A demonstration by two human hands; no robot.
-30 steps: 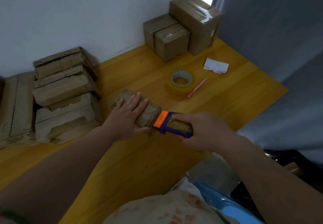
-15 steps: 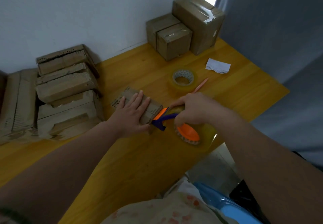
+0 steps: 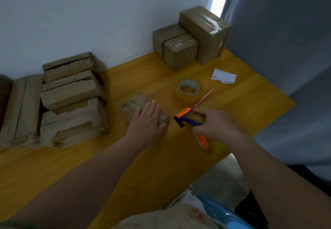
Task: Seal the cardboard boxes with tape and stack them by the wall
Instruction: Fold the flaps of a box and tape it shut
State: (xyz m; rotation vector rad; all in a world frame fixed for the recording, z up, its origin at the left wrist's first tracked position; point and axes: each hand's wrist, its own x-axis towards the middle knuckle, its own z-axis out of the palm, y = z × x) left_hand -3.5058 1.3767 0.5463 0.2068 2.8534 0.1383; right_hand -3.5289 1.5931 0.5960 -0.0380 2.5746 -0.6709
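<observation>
Left hand (image 3: pixel 146 121): flat, fingers straight and together, palm down on top of the small cardboard box (image 3: pixel 131 104). It presses on the box and does not wrap it; the thumb sits at the box's near right end.

The box lies on its long side around the middle of the yellow wooden table (image 3: pixel 161 160), angled, with its far left end sticking out past the fingertips.

Right hand (image 3: pixel 217 127): fingers curled round the tape dispenser (image 3: pixel 186 119), gripping it from above. The purple frame and orange front edge point at the box's right end, just beside it with a small gap showing. The orange hub and clear roll hang below the hand, near the table's front edge. Can't tell whether tape runs between dispenser and box; that part is motion-blurred.

Beyond the dispenser, toward the far right corner:
- spare roll of clear tape (image 3: pixel 188 90), lying flat
- pink pen (image 3: pixel 204 97), just right of the roll
- scrap of white paper (image 3: pixel 223 76), further back

Far corner, against the wall (image 3: pixel 89 14): large taped box (image 3: pixel 206 32) with two smaller taped boxes (image 3: pixel 179 49) touching its left side.

Left edge of the table: stack of rough cardboard boxes (image 3: pixel 71 100), with flat cardboard (image 3: pixel 19 107) beside it. The stack is well apart from both hands.
</observation>
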